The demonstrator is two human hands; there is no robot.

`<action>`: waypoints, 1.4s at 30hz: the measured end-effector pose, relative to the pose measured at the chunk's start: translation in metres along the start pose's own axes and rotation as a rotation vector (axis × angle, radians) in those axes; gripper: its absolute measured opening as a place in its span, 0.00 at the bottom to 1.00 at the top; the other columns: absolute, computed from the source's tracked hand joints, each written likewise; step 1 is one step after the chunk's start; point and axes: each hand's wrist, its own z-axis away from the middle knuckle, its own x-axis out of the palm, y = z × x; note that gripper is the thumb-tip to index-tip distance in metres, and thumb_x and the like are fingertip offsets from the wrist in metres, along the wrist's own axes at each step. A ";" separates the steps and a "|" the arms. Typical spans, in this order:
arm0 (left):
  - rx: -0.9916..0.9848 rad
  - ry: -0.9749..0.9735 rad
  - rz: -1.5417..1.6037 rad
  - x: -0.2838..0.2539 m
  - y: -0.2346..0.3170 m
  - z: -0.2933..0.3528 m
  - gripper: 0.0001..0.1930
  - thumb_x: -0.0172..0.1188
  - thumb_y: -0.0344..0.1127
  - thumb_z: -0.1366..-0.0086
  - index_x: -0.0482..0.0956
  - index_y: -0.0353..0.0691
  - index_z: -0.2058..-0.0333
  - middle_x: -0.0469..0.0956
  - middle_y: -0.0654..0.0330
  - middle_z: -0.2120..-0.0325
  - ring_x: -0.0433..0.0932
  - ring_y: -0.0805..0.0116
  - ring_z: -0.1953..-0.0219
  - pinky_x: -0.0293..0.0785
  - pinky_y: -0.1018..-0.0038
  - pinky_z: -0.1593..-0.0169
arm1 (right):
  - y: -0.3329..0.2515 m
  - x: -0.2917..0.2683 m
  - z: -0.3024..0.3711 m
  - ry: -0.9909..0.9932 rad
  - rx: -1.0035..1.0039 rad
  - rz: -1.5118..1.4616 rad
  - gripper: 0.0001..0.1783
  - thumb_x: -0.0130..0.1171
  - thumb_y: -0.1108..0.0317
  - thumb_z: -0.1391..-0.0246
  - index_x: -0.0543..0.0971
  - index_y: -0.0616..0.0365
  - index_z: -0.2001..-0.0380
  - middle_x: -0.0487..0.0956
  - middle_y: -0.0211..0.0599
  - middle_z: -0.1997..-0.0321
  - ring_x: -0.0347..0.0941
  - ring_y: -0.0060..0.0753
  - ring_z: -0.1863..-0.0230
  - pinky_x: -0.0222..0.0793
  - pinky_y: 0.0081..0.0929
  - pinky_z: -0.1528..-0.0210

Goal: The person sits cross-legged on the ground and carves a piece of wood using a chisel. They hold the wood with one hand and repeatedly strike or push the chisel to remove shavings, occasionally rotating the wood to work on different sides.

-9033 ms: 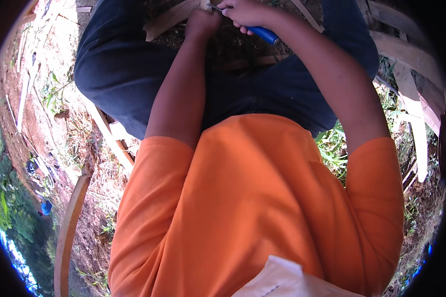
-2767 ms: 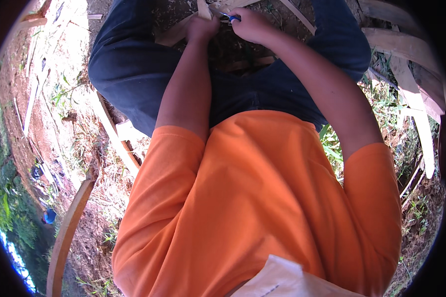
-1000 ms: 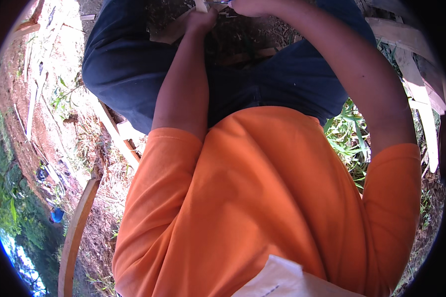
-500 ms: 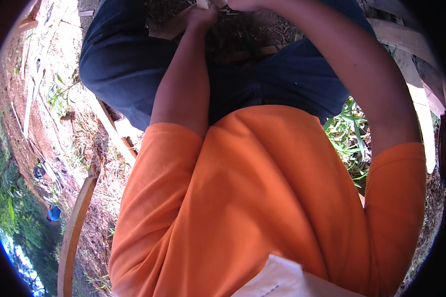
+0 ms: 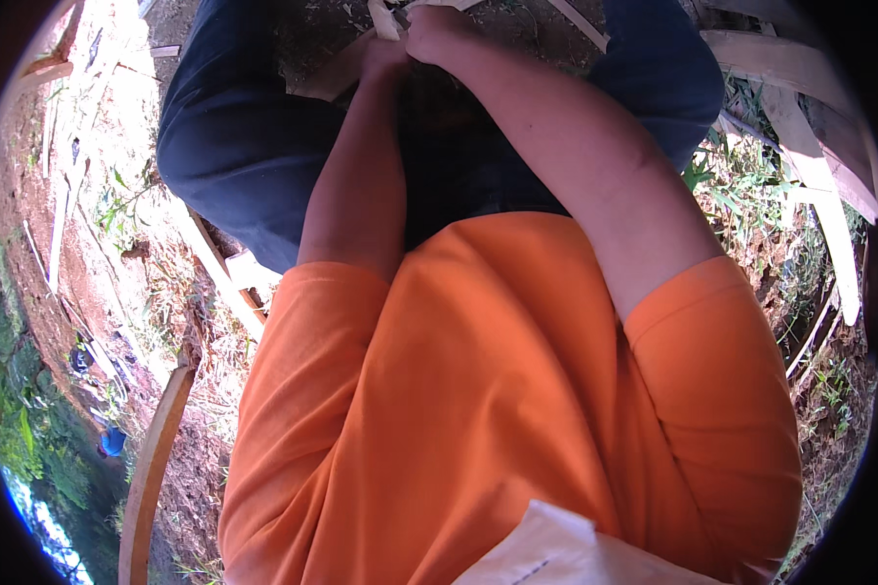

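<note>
At the top centre of the frame, the left hand (image 5: 385,60) and right hand (image 5: 439,29) are meeting, fingers curling around pale flat wooden strips (image 5: 382,18) above the dark blue trousers (image 5: 234,136); the exact grip is unclear.

A single pale paper packet (image 5: 566,551) showed at the bottom edge of the view, resting against the orange shirt (image 5: 478,390). It was whitish and crumpled, with a peaked upper corner and a faint line of dark print too small to make out. No labels, signs or screens appeared elsewhere.
</note>
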 end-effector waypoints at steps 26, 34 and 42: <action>-0.270 -0.001 0.184 -0.024 0.010 0.047 0.32 0.68 0.59 0.42 0.83 0.32 0.54 0.86 0.53 0.67 0.85 0.61 0.65 0.80 0.65 0.59 | -0.046 -0.107 0.011 -0.491 -0.499 0.566 0.16 0.57 0.63 0.46 0.87 0.56 0.58 0.87 0.48 0.63 0.83 0.47 0.64 0.78 0.47 0.61; -0.459 0.012 0.797 -0.002 0.016 0.061 0.24 0.67 0.51 0.38 0.80 0.31 0.62 0.81 0.57 0.76 0.79 0.65 0.82 0.76 0.68 0.77 | -0.038 -0.091 0.017 -0.314 -0.729 0.721 0.16 0.59 0.62 0.47 0.88 0.57 0.60 0.86 0.53 0.60 0.83 0.57 0.57 0.78 0.46 0.54; -0.419 -0.152 0.730 0.007 -0.009 0.044 0.19 0.59 0.56 0.29 0.78 0.44 0.59 0.76 0.65 0.72 0.74 0.73 0.75 0.73 0.72 0.73 | -0.043 -0.106 0.016 -0.368 -0.588 0.536 0.15 0.59 0.61 0.47 0.88 0.49 0.58 0.86 0.51 0.58 0.83 0.54 0.58 0.78 0.47 0.54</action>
